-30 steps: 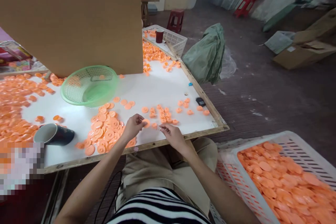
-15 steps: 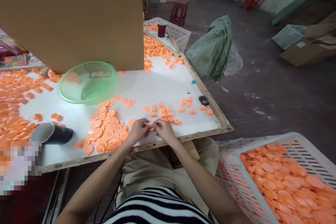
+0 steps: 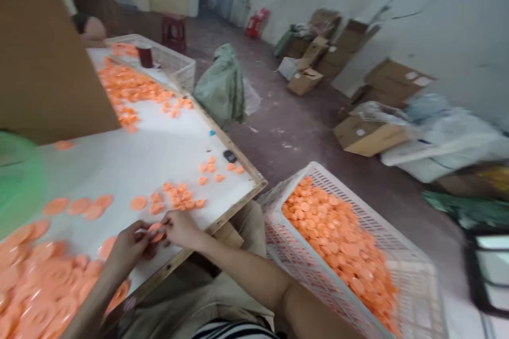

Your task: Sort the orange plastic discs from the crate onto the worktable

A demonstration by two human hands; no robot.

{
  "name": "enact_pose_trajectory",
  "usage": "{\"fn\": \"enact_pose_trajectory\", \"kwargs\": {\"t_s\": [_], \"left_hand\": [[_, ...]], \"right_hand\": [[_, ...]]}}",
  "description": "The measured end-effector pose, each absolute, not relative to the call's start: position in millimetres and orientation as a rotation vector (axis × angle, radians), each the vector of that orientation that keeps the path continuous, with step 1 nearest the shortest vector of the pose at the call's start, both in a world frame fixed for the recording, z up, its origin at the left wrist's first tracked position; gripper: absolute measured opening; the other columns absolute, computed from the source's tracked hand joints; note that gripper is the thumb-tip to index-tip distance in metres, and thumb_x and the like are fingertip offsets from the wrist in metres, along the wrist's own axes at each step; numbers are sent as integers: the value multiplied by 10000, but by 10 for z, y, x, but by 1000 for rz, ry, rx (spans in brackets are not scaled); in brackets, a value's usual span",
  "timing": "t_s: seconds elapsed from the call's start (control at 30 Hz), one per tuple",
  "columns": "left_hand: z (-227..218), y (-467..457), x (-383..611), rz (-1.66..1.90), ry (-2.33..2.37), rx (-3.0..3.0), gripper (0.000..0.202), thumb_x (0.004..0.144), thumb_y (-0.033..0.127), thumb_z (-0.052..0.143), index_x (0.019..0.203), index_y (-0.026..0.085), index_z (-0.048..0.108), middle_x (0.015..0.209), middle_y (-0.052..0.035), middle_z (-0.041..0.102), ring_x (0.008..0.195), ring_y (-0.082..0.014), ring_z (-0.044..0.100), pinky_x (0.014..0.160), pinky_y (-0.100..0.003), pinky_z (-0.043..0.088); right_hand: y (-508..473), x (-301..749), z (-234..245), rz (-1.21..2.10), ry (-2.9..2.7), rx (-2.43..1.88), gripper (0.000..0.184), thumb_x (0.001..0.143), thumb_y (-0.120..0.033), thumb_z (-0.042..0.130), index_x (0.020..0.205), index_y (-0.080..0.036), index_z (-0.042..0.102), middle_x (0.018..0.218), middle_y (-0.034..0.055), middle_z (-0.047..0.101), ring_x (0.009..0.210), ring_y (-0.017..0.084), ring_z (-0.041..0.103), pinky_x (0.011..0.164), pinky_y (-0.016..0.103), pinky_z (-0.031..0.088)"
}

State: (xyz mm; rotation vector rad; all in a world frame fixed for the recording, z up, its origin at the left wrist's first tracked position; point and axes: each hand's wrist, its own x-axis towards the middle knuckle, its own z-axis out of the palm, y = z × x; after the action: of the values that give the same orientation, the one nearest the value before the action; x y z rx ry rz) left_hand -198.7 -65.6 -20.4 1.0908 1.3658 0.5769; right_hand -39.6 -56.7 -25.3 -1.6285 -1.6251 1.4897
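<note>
Over the near edge of the white tabletop [image 3: 159,132], my left hand [image 3: 130,246] and my right hand [image 3: 178,228] meet. Between their fingertips they pinch one small round orange plastic disc [image 3: 155,231]. Left of my left hand lies a heap of flat orange discs [image 3: 51,280], with several more loose ones beyond it. Just past my right hand sits a cluster of small orange cup-shaped pieces [image 3: 181,196]. Motion blur hides the finer detail of the held disc.
A white crate [image 3: 405,246] full of orange discs stands to the right. On the table are a green basket [image 3: 19,185], a cardboard panel [image 3: 51,63], a small black object [image 3: 229,156] and a dark red mug [image 3: 145,56]. A green sack [image 3: 222,87] stands on the floor.
My view has swung to the right, so the table things sit further left and more of the crate and floor shows. Both hands still hold an orange disc.
</note>
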Motion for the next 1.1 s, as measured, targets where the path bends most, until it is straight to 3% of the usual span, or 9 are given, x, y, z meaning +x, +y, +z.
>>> {"fn": "enact_pose_trajectory", "kwargs": {"t_s": [0.13, 0.3, 0.57, 0.8, 0.97, 1.1], "left_hand": [[-328, -476, -1988, 407, 1371, 1069, 565, 515, 630, 746, 773, 210, 470, 485, -19, 625, 419, -196, 594, 423, -274, 482], [-299, -456, -1990, 306, 1392, 1046, 543, 547, 611, 735, 809, 220, 464, 528, -14, 645, 454, -209, 621, 461, -305, 536], [-391, -352, -2000, 253, 1489, 868, 490, 464, 444, 751, 804, 227, 472, 578, -22, 671, 459, -227, 635, 437, -318, 559], [-211, -311, -1928, 276, 1541, 817, 455, 458, 353, 731, 846, 229, 529, 601, -19, 684, 581, -259, 693, 499, -320, 598], [-191, -389, -1857, 401, 1535, 980, 435, 503, 346, 736, 843, 198, 508, 487, 18, 615, 393, -193, 596, 394, -272, 498], [-120, -668, -1756, 602, 1501, 1076, 453, 567, 437, 746, 847, 185, 494, 502, 15, 615, 383, -161, 553, 395, -256, 456]], "right_hand": [[-404, -339, -123, 1473, -1816, -1751, 26, 807, -223, 670, 809, -197, 669, 599, -34, 666, 635, 140, 697, 560, 173, 478], [-314, -300, 46, 1510, -1915, -1752, 51, 790, -243, 657, 784, -199, 681, 472, -59, 593, 627, 143, 690, 600, 195, 470], [-100, -254, 212, 1713, -2043, -1774, 25, 761, -224, 630, 751, -207, 645, 451, -74, 584, 670, 149, 682, 655, 237, 472], [32, -328, 270, 1857, -2100, -1840, 189, 746, -266, 704, 632, -170, 588, 501, -29, 629, 625, 145, 664, 580, 207, 461], [-144, -302, 207, 1643, -2090, -1774, 190, 801, -248, 629, 636, -160, 595, 511, -10, 613, 642, 147, 666, 571, 191, 440], [-510, -274, 84, 1268, -1992, -1762, 75, 810, -247, 632, 808, -173, 623, 700, 24, 682, 736, 173, 663, 613, 221, 433]]}}
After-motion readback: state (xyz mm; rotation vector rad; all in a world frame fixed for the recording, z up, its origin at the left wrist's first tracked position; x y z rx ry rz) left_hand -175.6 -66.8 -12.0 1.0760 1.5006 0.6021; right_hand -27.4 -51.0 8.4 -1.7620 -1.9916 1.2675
